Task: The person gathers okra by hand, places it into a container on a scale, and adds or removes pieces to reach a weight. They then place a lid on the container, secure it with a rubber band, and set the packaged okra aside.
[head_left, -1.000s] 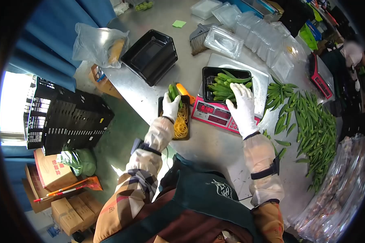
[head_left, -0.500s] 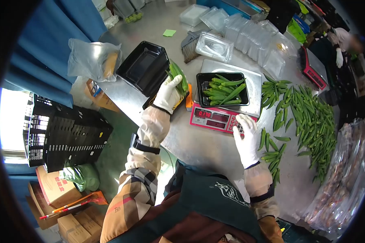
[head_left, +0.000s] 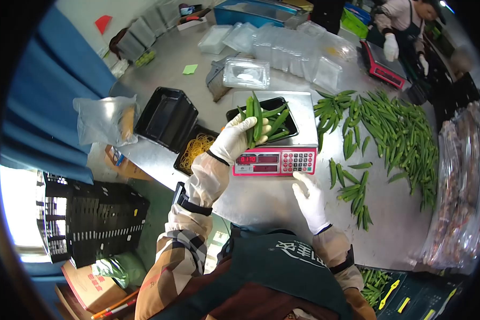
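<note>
My gloved left hand (head_left: 234, 137) is closed around a few green okra pods (head_left: 257, 118). It hovers over the left side of a black tray (head_left: 295, 128), hiding part of it. More okra (head_left: 279, 125) lies inside that tray, which rests on the metal pan of a pink weighing scale (head_left: 274, 173). The red display reads 0.170. My gloved right hand (head_left: 310, 202) is empty with fingers apart, its fingertips just below the scale's keypad. To its right, a small bunch of okra (head_left: 354, 194) lies on the metal table (head_left: 261, 200).
A large okra heap (head_left: 405, 141) spreads across the right. Left of the scale are stacked black trays (head_left: 168, 120) and yellow rubber bands (head_left: 197, 152). Clear plastic boxes (head_left: 277, 48) and a brush (head_left: 218, 80) stand behind. Another person (head_left: 402, 21) works beside a second scale (head_left: 381, 66).
My left hand has carried the okra pods rightward from beside the stacked trays to above the tray on the scale. My right hand has drawn slightly down from the keypad. The view has shifted.
</note>
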{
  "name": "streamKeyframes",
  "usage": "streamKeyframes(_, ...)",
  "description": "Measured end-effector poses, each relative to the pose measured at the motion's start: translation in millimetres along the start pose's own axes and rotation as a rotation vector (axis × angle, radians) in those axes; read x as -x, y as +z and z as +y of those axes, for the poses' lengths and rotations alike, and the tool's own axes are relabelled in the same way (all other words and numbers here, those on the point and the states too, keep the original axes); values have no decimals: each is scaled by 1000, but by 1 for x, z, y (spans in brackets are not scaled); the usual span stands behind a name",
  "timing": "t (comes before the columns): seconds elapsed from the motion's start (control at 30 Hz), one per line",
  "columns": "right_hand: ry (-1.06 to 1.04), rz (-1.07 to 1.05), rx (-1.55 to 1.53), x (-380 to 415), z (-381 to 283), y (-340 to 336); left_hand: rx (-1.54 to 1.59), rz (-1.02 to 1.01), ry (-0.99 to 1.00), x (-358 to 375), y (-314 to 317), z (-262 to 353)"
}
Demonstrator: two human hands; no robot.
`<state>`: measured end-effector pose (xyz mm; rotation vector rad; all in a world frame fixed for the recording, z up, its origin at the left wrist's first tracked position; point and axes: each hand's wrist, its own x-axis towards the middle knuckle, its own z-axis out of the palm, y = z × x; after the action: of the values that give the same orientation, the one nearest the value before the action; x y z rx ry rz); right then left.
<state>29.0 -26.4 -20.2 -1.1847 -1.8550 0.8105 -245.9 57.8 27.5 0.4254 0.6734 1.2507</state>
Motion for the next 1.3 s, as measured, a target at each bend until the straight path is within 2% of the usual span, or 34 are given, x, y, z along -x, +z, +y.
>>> streamKeyframes(0.07,215,32,-354,-13,-23,-5,16,-136,-60,-1,16,-17)
streamKeyframes(0.1,267,26,-343,-21,-36,-14,20,-240,-87,-2,22,-30)
streamKeyframes(0.17,226,101,-635,-34,-36,-15,132,-277,-220,4,49,-51)
streamKeyframes(0.27,211,163,-473,-43,-33,-24,127,-331,-204,15,71,-77)
streamKeyframes(0.37,445,128,-591,-32,-23,-38,129,-382,-212,15,73,-85)
streamKeyframes(0.4,484,123,-742,-28,-18,-40,116,-434,-218,21,82,-81)
streamKeyframes(0.6,481,182,-924,-14,-8,-39,112,-480,-265,24,81,-91)
streamKeyframes(0.7,472,183,-925,-10,-7,-42,46,-419,-230,25,80,-102)
streamKeyframes(0.83,481,174,-847,2,-13,-53,-102,-279,-185,19,75,-123)
streamKeyframes(0.9,542,208,-814,22,-15,-72,-117,-227,-263,19,79,-120)
streamKeyframes(0.97,665,353,-689,62,2,-105,-524,-133,-77,14,83,-96)
streamKeyframes(1.03,729,565,-513,116,30,-150,-739,-54,303,-8,56,-82)
streamKeyframes(1.07,807,688,-422,146,35,-172,-933,-3,409,-21,32,-74)
streamKeyframes(1.1,880,833,-326,185,51,-195,-1128,44,511,-30,10,-62)
streamKeyframes(1.17,965,989,-210,295,99,-245,-1629,100,667,-37,-10,-40)
streamKeyframes(1.23,977,1209,341,392,141,-261,-1850,95,595,-39,-13,-39)
streamKeyframes(1.27,1113,1158,596,407,137,-265,-1853,63,642,-47,-35,-50)
streamKeyframes(1.3,1048,1193,501,408,132,-262,-1894,56,627,-49,-41,-58)
